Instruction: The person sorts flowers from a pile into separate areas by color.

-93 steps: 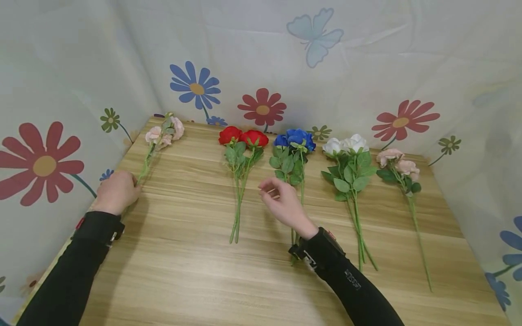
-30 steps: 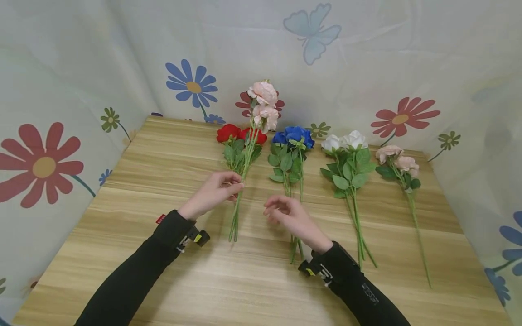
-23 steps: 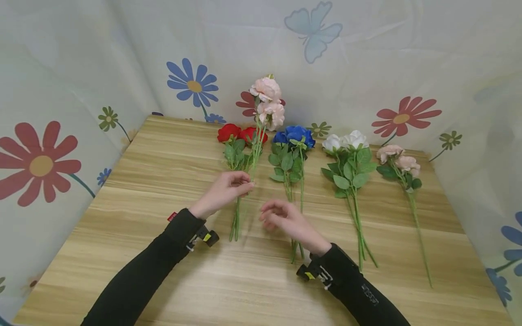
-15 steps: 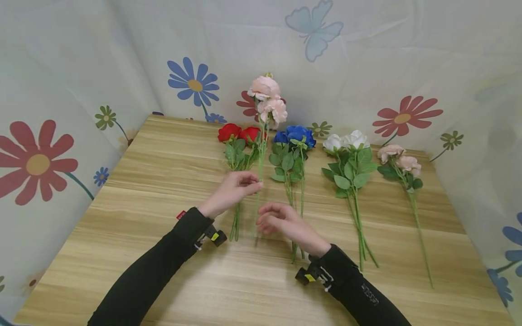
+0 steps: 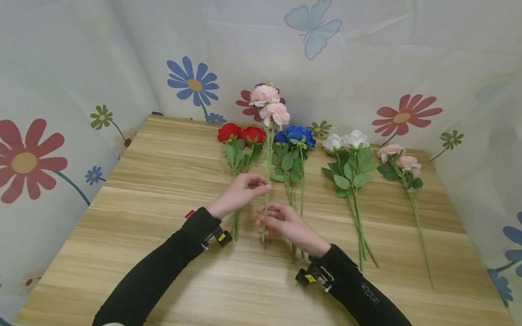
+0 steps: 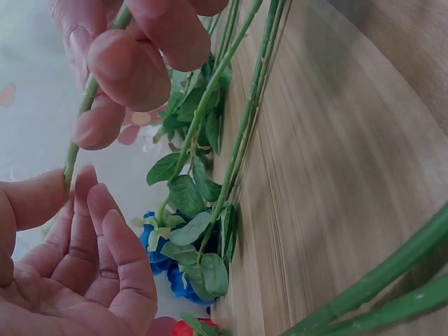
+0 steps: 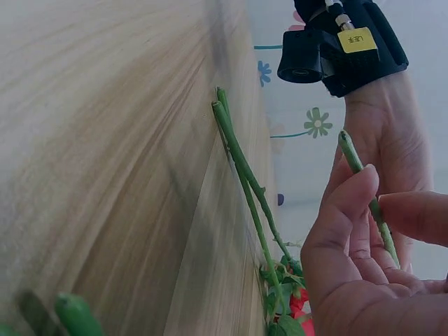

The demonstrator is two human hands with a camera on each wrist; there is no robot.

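Observation:
A pink artificial flower [image 5: 275, 114] with two blooms stands upright above the table, in front of the gap between the red and blue bunches. My left hand [image 5: 241, 194] pinches its stem between thumb and fingers around mid-length. Lower down, my right hand [image 5: 291, 228] has the stem between its thumb and curled fingers, close to the cut end. The right wrist view shows that stem end [image 7: 352, 150] sticking out past the right thumb. In the left wrist view, the stem [image 6: 85, 105] runs from one hand to the other.
On the wooden table [image 5: 195, 290] lie red flowers [image 5: 229, 132], blue flowers [image 5: 298, 134], white flowers [image 5: 354, 139] and another pink flower [image 5: 408, 164], their stems toward me. A printed curtain [image 5: 342, 72] encloses the back and sides.
My left hand picked up the pink flower from the table's far left and carried it right to the middle. My right hand, free before, now has its fingers at the lower stem.

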